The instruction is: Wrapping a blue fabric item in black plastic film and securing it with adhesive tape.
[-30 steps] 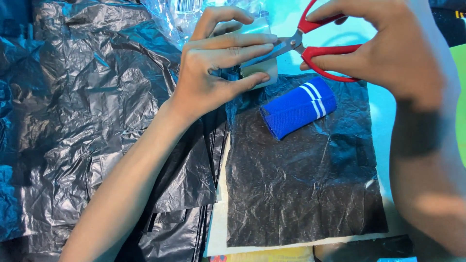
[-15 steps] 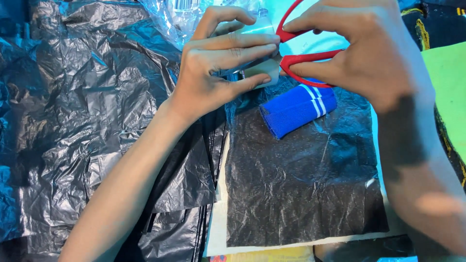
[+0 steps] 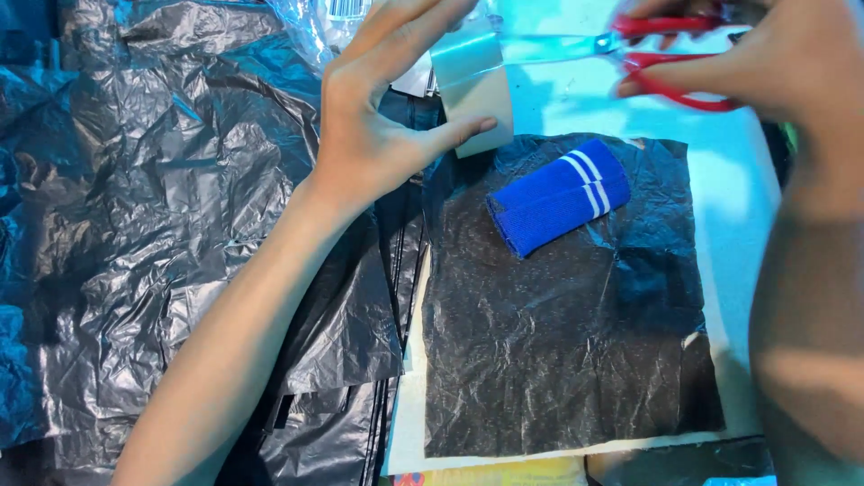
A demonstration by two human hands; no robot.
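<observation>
Head view is looking straight down at a messy bench [image 3: 733,189], pale where it's showing through. Left hand [image 3: 382,117] is sitting up around 11 o'clock, its grip pinching a small pale strip of tape [image 3: 472,94] between thumb and fingers, so it's closing on the tape. Right hand [image 3: 774,63] is up at 1 o'clock, fingers threading through the red handles of a pair of scissors [image 3: 648,45]; that grip is wrapping the handles, and the blades are pointing toward 9 o'clock with the tips reaching just beside the tape. Can't tell if the blades are actually touching it.

Just below the tape, around the middle, a blue wristband [image 3: 558,198] with two white stripes is lying tilted on a square of black plastic sheet [image 3: 558,360], which is itself resting on a white board [image 3: 405,423]. Over at 9 o'clock a big pile of crumpled black bags [image 3: 153,225] is covering the whole left side. Some clear plastic wrap [image 3: 306,22] is peeking in at 12 o'clock.
</observation>
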